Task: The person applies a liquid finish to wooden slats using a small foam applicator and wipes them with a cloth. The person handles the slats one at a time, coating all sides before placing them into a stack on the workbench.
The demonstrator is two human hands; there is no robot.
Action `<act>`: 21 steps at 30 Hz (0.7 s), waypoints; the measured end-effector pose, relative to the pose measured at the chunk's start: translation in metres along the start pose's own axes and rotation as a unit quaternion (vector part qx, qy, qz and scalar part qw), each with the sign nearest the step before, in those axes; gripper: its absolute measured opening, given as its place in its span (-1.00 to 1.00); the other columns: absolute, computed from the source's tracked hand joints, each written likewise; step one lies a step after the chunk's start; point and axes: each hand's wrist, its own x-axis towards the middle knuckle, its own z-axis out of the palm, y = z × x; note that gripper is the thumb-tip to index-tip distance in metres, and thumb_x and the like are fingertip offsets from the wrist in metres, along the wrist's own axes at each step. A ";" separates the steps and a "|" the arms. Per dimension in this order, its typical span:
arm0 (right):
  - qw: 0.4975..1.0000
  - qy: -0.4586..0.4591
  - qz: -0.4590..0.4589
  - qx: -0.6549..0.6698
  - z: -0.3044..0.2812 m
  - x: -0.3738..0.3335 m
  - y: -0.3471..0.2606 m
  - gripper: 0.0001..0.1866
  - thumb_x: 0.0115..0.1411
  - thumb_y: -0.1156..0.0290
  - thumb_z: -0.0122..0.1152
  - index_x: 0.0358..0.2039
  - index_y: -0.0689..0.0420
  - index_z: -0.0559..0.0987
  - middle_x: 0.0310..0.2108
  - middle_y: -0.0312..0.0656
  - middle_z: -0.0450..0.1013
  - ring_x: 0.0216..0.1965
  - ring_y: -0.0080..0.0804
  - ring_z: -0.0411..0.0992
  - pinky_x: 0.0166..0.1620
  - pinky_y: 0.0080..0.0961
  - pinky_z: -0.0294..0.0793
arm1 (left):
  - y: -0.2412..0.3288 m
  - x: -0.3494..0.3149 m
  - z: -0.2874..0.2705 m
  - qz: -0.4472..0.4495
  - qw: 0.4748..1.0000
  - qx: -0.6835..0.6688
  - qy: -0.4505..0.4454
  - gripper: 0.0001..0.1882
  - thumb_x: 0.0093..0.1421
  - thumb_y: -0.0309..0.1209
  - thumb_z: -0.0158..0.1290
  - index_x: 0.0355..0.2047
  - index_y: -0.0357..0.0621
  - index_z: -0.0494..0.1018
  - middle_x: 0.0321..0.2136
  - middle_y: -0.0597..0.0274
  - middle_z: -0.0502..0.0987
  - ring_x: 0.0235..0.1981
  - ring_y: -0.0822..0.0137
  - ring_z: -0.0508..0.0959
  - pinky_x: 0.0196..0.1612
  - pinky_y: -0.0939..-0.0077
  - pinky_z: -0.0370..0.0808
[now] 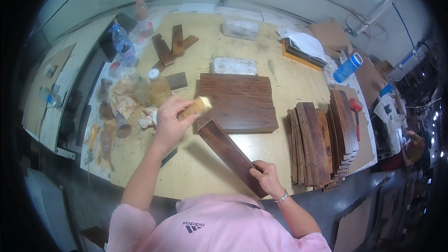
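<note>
My left hand (169,120) is raised over the table, its fingers closed round a small tan sponge (200,106) with a pale end. My right hand (266,176) grips the near end of a dark brown wooden board (227,154), thumb on top. The board slants from near my body up to the left, and its far end lies just below the sponge, with a small gap between them. Beyond it sits a neat block of stacked dark wooden strips (238,102). A bottle of yellowish liquid (159,91) with a white cap stands behind my left hand.
More boards (310,144) stand stacked at the right, beside a red-headed mallet (356,106). Loose dark pieces (163,50) lie at the far left. Bottles, stained rags (123,94) and cups crowd the left edge. White-wrapped blocks (234,66) and a blue bottle (348,67) stand farther back.
</note>
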 end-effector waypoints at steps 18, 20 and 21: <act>0.995 -0.027 0.014 0.095 -0.020 -0.011 0.001 -0.85 0.18 0.58 0.20 -0.26 0.39 0.59 -0.44 -0.30 0.50 -0.39 -0.60 0.41 -0.29 -0.63 0.40 | 0.023 0.002 -0.029 0.125 0.963 0.077 -0.226 -0.69 -0.08 -0.50 0.25 -0.25 -0.01 0.66 -0.37 0.32 0.54 -0.24 0.22 0.50 -0.15 0.34 0.46; 0.995 0.000 0.011 0.102 -0.028 -0.015 0.008 -0.85 0.18 0.58 0.19 -0.26 0.39 0.59 -0.44 -0.30 0.51 -0.39 -0.59 0.41 -0.29 -0.62 0.41 | 0.023 -0.007 -0.044 0.120 0.942 0.150 -0.275 -0.73 -0.07 -0.50 0.25 -0.30 -0.01 0.67 -0.42 0.33 0.51 -0.26 0.23 0.49 -0.18 0.32 0.46; 0.994 0.009 0.014 0.104 -0.029 -0.017 0.009 -0.85 0.18 0.59 0.19 -0.26 0.39 0.59 -0.44 -0.29 0.51 -0.39 -0.59 0.42 -0.29 -0.62 0.41 | 0.021 -0.009 -0.046 0.116 0.947 0.153 -0.256 -0.73 -0.08 -0.50 0.25 -0.29 -0.01 0.67 -0.42 0.33 0.51 -0.26 0.23 0.49 -0.18 0.33 0.46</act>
